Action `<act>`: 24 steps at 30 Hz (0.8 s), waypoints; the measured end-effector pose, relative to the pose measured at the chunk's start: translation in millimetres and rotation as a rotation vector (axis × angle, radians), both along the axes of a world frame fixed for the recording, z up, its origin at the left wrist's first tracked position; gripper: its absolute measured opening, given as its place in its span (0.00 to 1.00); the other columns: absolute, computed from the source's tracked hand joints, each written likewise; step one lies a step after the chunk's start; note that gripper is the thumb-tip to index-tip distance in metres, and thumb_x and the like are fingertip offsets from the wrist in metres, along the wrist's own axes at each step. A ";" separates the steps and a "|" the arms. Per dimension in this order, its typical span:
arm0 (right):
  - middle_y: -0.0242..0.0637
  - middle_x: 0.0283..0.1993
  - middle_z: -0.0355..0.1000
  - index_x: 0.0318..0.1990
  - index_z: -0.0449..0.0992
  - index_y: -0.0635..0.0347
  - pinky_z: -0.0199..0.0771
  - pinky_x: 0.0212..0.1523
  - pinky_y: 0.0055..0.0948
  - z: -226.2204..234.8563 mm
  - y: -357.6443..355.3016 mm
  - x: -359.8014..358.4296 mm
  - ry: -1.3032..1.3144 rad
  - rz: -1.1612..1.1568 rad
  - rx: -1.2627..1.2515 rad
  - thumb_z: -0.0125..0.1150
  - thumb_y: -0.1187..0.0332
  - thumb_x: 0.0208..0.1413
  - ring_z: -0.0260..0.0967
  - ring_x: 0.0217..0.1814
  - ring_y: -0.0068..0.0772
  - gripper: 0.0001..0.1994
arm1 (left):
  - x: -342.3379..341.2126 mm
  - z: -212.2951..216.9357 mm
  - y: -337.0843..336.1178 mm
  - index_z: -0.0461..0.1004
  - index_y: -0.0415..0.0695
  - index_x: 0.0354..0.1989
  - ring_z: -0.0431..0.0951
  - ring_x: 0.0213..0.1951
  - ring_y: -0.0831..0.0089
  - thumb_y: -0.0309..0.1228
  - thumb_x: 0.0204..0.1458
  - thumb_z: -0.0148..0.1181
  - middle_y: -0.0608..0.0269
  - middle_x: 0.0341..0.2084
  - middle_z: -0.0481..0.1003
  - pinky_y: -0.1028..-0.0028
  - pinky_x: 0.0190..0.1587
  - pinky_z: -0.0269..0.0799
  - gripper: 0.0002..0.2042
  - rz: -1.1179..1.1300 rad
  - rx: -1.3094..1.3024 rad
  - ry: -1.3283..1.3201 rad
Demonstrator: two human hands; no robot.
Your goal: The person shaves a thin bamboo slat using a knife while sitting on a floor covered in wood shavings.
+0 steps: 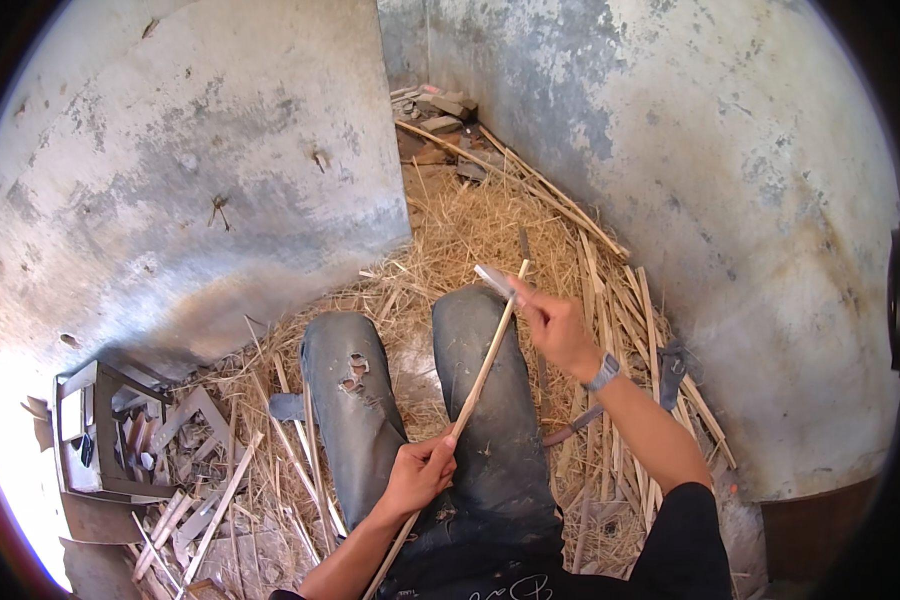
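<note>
Head view, looking down; twelve o'clock is lying straight ahead of the seated person. A long pale wooden strip [486,374] is running slantwise from seven towards one, over the right thigh of the worn grey trousers [351,390]. Left hand [422,474], just past six, is closing round the strip's lower part, thumb along it. Right hand [555,325], at two, is gripping a pale-bladed tool [494,280]; the handle is hiding in the fist. The blade is pointing to ten, close by the strip's upper end; cannot tell whether its edge is touching.

Handling, my judgement: the strip is looking light and fairly stiff, springy at the thin far end, dry rather than slippery, maybe splintery. Best hold: the lower, thicker part, fingers well below the blade.

Around: loose shavings [480,212] are covering the floor at twelve; more strips [654,335] are lying at three; a metal frame [88,430] is standing at eight.
</note>
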State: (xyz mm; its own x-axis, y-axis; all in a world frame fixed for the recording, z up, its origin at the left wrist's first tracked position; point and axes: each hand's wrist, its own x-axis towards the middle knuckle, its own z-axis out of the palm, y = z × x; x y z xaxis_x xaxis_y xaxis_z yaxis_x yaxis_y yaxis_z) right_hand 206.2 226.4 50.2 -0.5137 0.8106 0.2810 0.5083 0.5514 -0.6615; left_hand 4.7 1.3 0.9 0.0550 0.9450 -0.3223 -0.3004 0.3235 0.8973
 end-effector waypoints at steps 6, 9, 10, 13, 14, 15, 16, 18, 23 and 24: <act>0.46 0.31 0.80 0.53 0.82 0.62 0.65 0.20 0.31 -24.3 -49.2 -12.2 0.240 0.163 0.217 0.59 0.73 0.65 0.63 0.15 0.26 0.12 | -0.3 1.2 0.0 0.78 0.36 0.33 0.60 0.18 0.86 0.38 0.71 0.52 0.72 0.16 0.64 0.78 0.20 0.57 0.19 0.082 -0.067 0.013; 0.46 0.35 0.83 0.53 0.82 0.63 0.65 0.20 0.30 -10.4 -76.0 -6.3 0.029 0.238 0.151 0.59 0.73 0.65 0.65 0.16 0.25 0.12 | -3.7 -6.6 -5.0 0.81 0.35 0.50 0.61 0.20 0.87 0.39 0.71 0.53 0.72 0.18 0.64 0.79 0.22 0.59 0.18 0.029 -0.048 0.062; 0.47 0.28 0.77 0.56 0.81 0.59 0.65 0.20 0.32 -9.1 -69.4 -2.0 0.046 0.211 0.081 0.59 0.73 0.63 0.63 0.15 0.30 0.15 | -1.0 -4.9 -5.2 0.78 0.36 0.56 0.65 0.22 0.86 0.38 0.70 0.55 0.70 0.20 0.69 0.79 0.25 0.63 0.18 0.041 0.004 0.175; 0.48 0.22 0.71 0.59 0.80 0.54 0.65 0.21 0.33 -4.7 -22.1 6.2 0.086 0.033 0.029 0.59 0.74 0.61 0.60 0.14 0.34 0.19 | 11.1 -12.8 -2.0 0.74 0.35 0.62 0.73 0.29 0.84 0.38 0.68 0.58 0.63 0.28 0.79 0.78 0.34 0.71 0.21 0.090 0.158 0.409; 0.48 0.22 0.71 0.59 0.80 0.54 0.65 0.21 0.33 -4.3 -11.3 8.7 0.106 -0.110 0.063 0.60 0.74 0.61 0.59 0.14 0.33 0.19 | 13.7 -11.7 -1.5 0.74 0.35 0.62 0.75 0.31 0.83 0.38 0.68 0.58 0.61 0.32 0.81 0.77 0.37 0.73 0.21 0.113 0.219 0.466; 0.48 0.22 0.71 0.59 0.80 0.54 0.65 0.21 0.33 -9.6 -11.7 8.8 0.107 -0.112 0.065 0.60 0.74 0.61 0.59 0.14 0.33 0.19 | 15.3 -10.6 -2.1 0.73 0.34 0.62 0.77 0.34 0.83 0.38 0.67 0.59 0.58 0.35 0.84 0.77 0.40 0.75 0.22 0.136 0.278 0.528; 0.49 0.25 0.74 0.59 0.80 0.56 0.65 0.21 0.31 -16.8 -13.0 9.3 0.125 -0.061 0.102 0.59 0.73 0.63 0.61 0.16 0.25 0.17 | 15.6 -4.7 -0.8 0.73 0.33 0.62 0.78 0.40 0.81 0.37 0.66 0.60 0.53 0.42 0.83 0.76 0.46 0.74 0.22 0.107 0.203 0.502; 0.48 0.22 0.71 0.59 0.80 0.57 0.67 0.22 0.37 -15.4 -40.3 -2.1 0.126 0.016 0.145 0.59 0.75 0.61 0.67 0.17 0.40 0.18 | 13.7 7.2 -0.9 0.73 0.33 0.62 0.79 0.46 0.79 0.37 0.65 0.61 0.48 0.50 0.82 0.76 0.52 0.74 0.22 0.085 0.121 0.476; 0.49 0.25 0.73 0.59 0.80 0.59 0.68 0.23 0.36 -27.7 -61.6 14.4 0.104 0.113 0.091 0.60 0.75 0.59 0.71 0.19 0.41 0.19 | 15.4 4.4 -7.8 0.72 0.32 0.62 0.77 0.47 0.82 0.35 0.65 0.62 0.47 0.51 0.82 0.77 0.52 0.72 0.23 0.102 0.195 0.585; 0.49 0.24 0.73 0.59 0.79 0.59 0.68 0.24 0.35 -31.4 -49.8 19.6 0.120 0.135 0.086 0.60 0.76 0.60 0.70 0.18 0.38 0.20 | 16.7 2.4 -7.1 0.72 0.32 0.62 0.77 0.47 0.82 0.35 0.65 0.62 0.47 0.51 0.82 0.77 0.52 0.72 0.23 0.097 0.196 0.585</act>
State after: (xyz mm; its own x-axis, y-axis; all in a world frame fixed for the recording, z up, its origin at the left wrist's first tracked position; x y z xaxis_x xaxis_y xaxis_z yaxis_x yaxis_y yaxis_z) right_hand 225.8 176.6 18.8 -0.5745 0.7072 0.4121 0.3463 0.6662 -0.6605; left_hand 21.4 -5.8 3.3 -0.1673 0.9815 -0.0936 0.2389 0.1324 0.9620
